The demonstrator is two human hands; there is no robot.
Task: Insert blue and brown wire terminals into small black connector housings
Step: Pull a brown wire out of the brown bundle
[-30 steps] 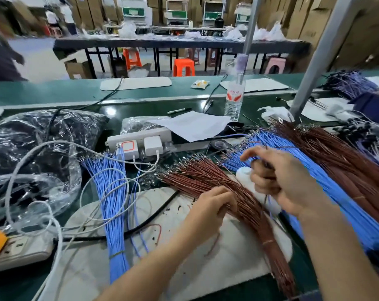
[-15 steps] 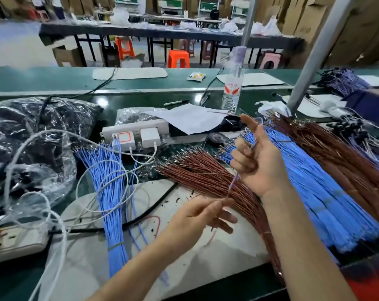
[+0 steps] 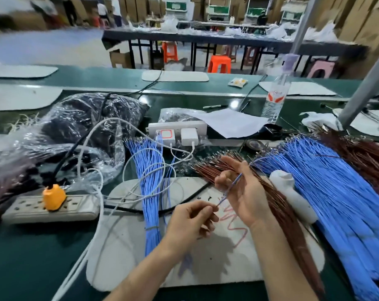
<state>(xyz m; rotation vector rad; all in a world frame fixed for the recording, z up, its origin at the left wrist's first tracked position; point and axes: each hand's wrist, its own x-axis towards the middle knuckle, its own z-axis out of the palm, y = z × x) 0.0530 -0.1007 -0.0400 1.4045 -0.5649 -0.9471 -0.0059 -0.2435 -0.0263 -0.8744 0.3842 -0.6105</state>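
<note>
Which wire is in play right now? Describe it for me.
Find the white mat. Above it, one blue wire spans from left hand to right hand. Unlike the bundles around it, it is single and lifted.

Both bare forearms reach in from the near edge. The left forearm [image 3: 145,272] rises from the bottom centre. The left hand [image 3: 193,220] has its back to the camera and its fingers curled, and its fingertips [image 3: 213,210] pinch the lower end of a blue wire [image 3: 229,189]. The right forearm [image 3: 286,263] comes in from the lower right. The right hand [image 3: 243,192] is held higher, just beside the left, palm turned to the left and fingers nearly straight and pointing away. The wire slants across its palm, and whether the fingers clamp it cannot be made out.
</note>
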